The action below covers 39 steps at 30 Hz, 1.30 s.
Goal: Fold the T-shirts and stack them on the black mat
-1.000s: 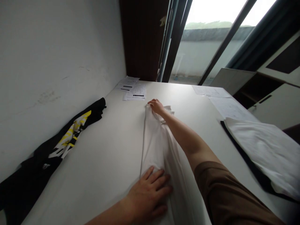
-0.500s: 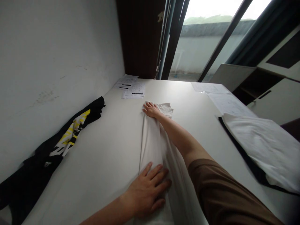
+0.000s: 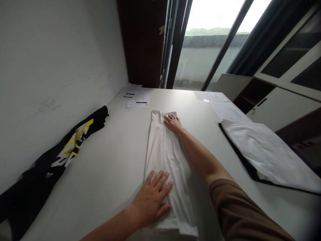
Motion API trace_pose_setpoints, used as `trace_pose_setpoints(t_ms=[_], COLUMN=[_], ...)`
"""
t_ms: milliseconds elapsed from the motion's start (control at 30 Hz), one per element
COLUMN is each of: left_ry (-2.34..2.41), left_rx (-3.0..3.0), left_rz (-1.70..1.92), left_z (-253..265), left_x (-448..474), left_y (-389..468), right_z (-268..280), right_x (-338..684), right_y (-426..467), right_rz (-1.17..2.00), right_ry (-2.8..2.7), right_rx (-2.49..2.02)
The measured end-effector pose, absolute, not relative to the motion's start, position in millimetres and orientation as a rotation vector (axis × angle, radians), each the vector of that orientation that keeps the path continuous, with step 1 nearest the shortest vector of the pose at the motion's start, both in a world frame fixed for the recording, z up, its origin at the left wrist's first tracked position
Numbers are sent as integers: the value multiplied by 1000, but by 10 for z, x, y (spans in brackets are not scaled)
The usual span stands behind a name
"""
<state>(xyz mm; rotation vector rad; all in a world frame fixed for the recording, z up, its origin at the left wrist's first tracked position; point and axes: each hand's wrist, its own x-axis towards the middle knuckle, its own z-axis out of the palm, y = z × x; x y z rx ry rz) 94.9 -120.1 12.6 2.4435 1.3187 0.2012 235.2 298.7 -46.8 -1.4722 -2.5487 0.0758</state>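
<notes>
A white garment (image 3: 160, 150), folded into a long narrow strip, lies lengthwise on the white table (image 3: 120, 160). Its kind is not clear from what shows; soft creases run along its right half. My left hand (image 3: 152, 197) rests flat on the near part of the cloth, fingers spread. At the far end, my right hand (image 3: 172, 122) lies on the cloth close to its right corner, palm down with the fingers extended. Neither hand grips anything.
A black garment with a yellow and white print (image 3: 72, 144) lies along the wall at left. Folded white cloth (image 3: 265, 154) sits on something black at right. Papers (image 3: 137, 98) lie at the far left corner, and more sheets (image 3: 228, 110) at the far right.
My right hand has slid rightward across the far end of the white garment, whose right part now lies flatter and wider. My left hand stays on the near part. The view has shifted slightly.
</notes>
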Motion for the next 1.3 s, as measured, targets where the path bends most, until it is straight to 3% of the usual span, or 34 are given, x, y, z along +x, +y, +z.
trace_pose_setpoints(t_ms=[167, 433, 667, 1133, 1300], left_ry=[1257, 1099, 1083, 1036, 1033], left_rx=[2442, 2458, 2450, 2440, 2466], left_rz=[179, 161, 170, 186, 219], left_z=[189, 258, 267, 203, 165], left_x=[1001, 1017, 990, 943, 915], left_y=[-1276, -1292, -1270, -1205, -1196], right_z=[-467, -352, -227, -326, -310], right_x=[2687, 2733, 2634, 2541, 2559], right_y=[2948, 2800, 2777, 3037, 3127], right_rz=[61, 186, 214, 337, 150], right_ry=[-2044, -1881, -1880, -2005, -2089], right_rx=[-1851, -1864, -1712, -1957, -1791])
